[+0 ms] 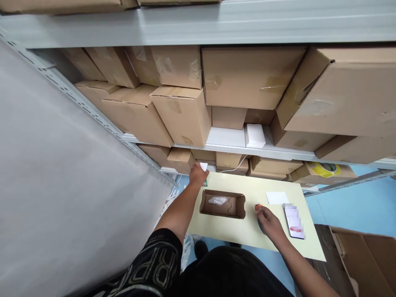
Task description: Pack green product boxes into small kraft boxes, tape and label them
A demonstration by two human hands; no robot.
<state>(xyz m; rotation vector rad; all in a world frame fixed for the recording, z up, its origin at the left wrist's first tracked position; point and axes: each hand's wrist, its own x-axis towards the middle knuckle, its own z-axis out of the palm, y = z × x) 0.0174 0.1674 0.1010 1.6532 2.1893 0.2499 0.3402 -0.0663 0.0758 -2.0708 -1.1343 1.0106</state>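
Note:
At the far left corner of the pale yellow table (222,231), my left hand (198,175) is closed on a small white slip of paper (203,166). Just below that hand a bit of something green (205,182) shows; its kind is unclear. Between my hands lies an open brown cardboard tray (239,215) with a crumpled clear plastic bag (218,201) inside. My right hand (269,222), over the table to the right of the tray, grips a small orange and dark object (258,207), mostly hidden by the fingers.
A phone (293,221) and a white sheet of paper (276,198) lie right of my right hand. Shelves (225,140) of cardboard boxes rise behind the table, with a small white box (255,136) and yellow tape (325,169). An open carton (365,255) stands at the lower right.

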